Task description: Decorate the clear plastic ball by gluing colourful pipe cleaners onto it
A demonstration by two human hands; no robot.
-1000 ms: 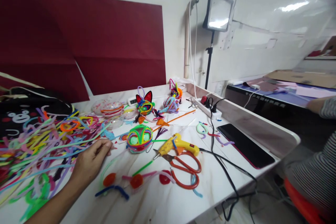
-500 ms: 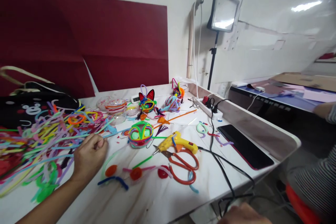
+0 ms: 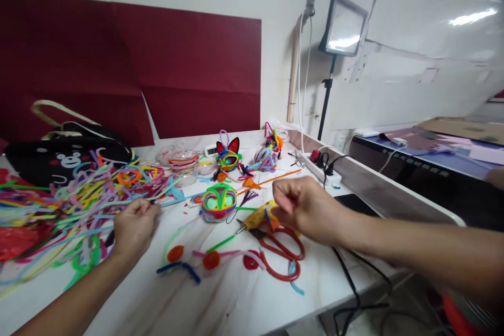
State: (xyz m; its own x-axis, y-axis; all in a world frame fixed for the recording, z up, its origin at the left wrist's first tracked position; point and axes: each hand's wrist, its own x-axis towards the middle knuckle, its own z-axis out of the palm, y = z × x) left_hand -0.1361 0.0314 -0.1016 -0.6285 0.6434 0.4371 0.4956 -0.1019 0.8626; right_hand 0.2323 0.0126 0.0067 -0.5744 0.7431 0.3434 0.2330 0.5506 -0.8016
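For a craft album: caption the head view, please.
Left hand beside bright pipe cleaners, right hand near a yellow glue gun and orange-handled scissors.

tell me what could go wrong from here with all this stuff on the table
The scissors lie right beside the yellow glue gun, so the right hand, in front of its grip, could knock them. The gun's metal nozzle sits near a green pipe cleaner; if it is hot, which I can't tell, it might scorch it. Black cables hang over the edge of the table, where a snag could tug at whatever they connect to.
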